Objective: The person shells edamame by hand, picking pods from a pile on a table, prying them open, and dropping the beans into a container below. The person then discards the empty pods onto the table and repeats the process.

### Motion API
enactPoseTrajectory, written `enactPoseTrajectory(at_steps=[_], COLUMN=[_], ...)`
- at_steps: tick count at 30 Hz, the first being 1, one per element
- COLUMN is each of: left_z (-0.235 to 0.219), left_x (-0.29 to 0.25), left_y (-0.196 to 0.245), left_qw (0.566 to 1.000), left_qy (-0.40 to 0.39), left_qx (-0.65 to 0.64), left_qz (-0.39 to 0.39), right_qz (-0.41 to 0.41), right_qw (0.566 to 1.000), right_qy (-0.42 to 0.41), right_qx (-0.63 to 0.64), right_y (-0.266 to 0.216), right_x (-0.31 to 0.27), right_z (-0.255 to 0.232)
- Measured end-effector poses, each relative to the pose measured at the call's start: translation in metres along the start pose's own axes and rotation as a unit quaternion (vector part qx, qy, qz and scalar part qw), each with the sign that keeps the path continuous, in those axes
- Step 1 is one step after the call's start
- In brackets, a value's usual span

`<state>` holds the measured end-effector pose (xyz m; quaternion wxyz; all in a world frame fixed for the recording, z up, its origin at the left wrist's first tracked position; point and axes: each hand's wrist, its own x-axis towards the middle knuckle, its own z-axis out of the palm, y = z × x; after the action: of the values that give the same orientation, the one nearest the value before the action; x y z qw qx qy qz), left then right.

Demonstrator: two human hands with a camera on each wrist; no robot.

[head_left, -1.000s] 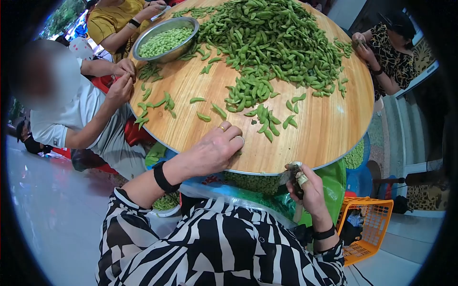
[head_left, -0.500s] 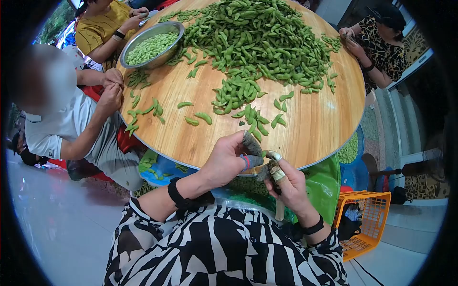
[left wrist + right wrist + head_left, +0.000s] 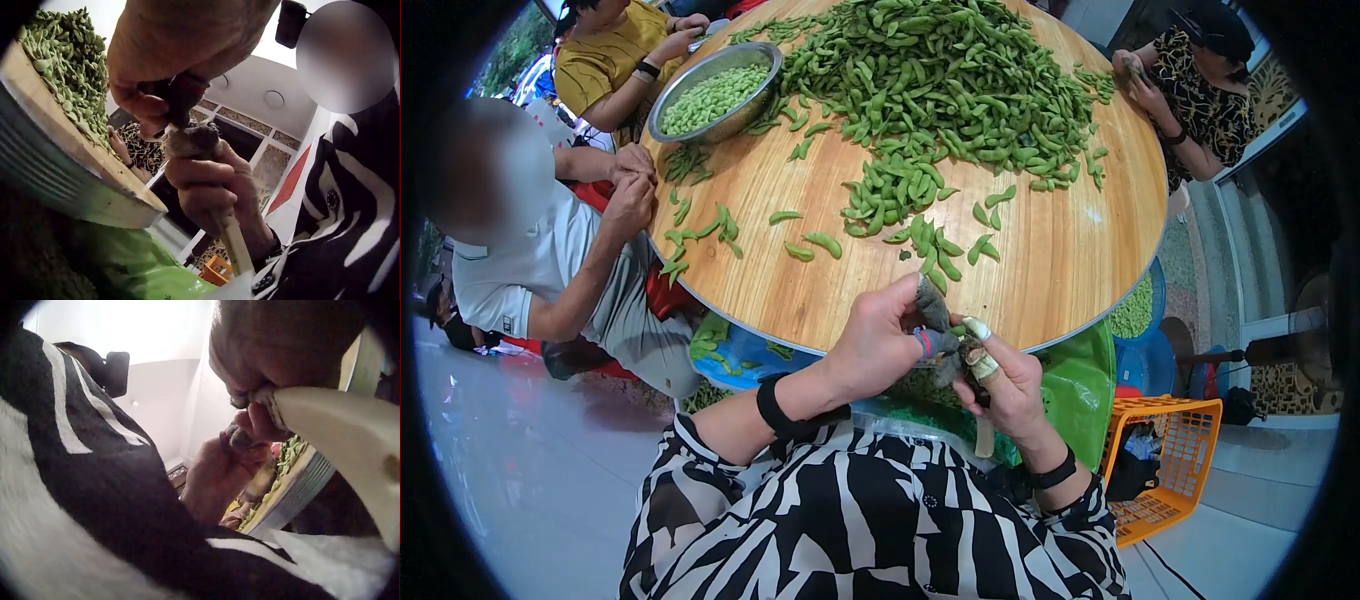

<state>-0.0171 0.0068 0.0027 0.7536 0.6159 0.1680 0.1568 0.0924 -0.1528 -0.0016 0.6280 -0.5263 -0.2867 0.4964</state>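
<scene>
In our right grip (image 3: 1008, 388) we hold a slim, pale, stick-like handle (image 3: 234, 247), its lower end jutting out beneath, its upper part hidden. Plump, curved green bean pods (image 3: 955, 85) lie heaped on our round, pale-wood bench (image 3: 1060, 260); looser ones trail nearer us, one (image 3: 938, 281) just beyond our left grip (image 3: 880, 335).

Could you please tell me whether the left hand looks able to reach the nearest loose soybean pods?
Probably yes: the soybean pods lie on the tabletop just beyond the left hand, with nothing visible blocking the way.
</scene>
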Motion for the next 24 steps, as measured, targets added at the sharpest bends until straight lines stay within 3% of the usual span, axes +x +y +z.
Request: enactPoseTrajectory(at_steps=[7,9,10,12,13,14,15,16,18,20,22,24], left_z=[-0.008,-0.014,-0.014,-0.01,-0.009,-0.009,-0.01,-0.009,-0.005,-0.004,-0.001,-0.006], left_x=[0.005,0.006,0.005,0.005,0.004,0.002,0.001,0.0,-0.004,-0.004,-0.005,-0.006], left_y=[0.002,0.001,0.002,0.004,0.004,0.002,0.002,0.001,-0.002,0.003,0.013,0.011], left_qw=[0.997,0.961,0.961,0.993,0.993,0.979,0.889,0.889,0.811,0.801,0.759,0.754], left_qy=[-0.033,-0.107,-0.107,-0.065,-0.065,-0.06,-0.051,-0.05,-0.021,-0.011,0.035,0.004], left_qx=[-0.068,-0.212,-0.212,-0.026,-0.027,0.175,0.366,0.368,0.444,0.45,0.476,0.489], left_qz=[-0.027,-0.14,-0.14,-0.098,-0.098,0.089,0.269,0.269,0.379,0.394,0.443,0.438], right_qz=[0.027,0.039,0.049,0.068,0.089,0.092,0.081,0.068,0.075,0.085,0.084,0.086], right_qw=[0.997,0.993,0.987,0.982,0.974,0.974,0.971,0.967,0.968,0.957,0.953,0.949], right_qy=[0.011,-0.008,-0.026,-0.011,0.003,0.002,-0.007,-0.014,0.008,0.003,-0.008,-0.024], right_qx=[0.076,0.112,0.149,0.178,0.206,0.206,0.226,0.246,0.241,0.276,0.29,0.303], right_y=[0.001,0.001,0.0,-0.001,-0.001,-0.001,-0.001,-0.001,-0.002,-0.001,0.0,0.001], right_x=[-0.001,-0.002,-0.003,0.0,0.0,0.0,0.001,0.002,0.002,0.003,0.004,0.005], right_z=[-0.003,-0.003,-0.004,-0.007,-0.009,-0.009,-0.01,-0.01,-0.006,-0.007,-0.009,-0.008])
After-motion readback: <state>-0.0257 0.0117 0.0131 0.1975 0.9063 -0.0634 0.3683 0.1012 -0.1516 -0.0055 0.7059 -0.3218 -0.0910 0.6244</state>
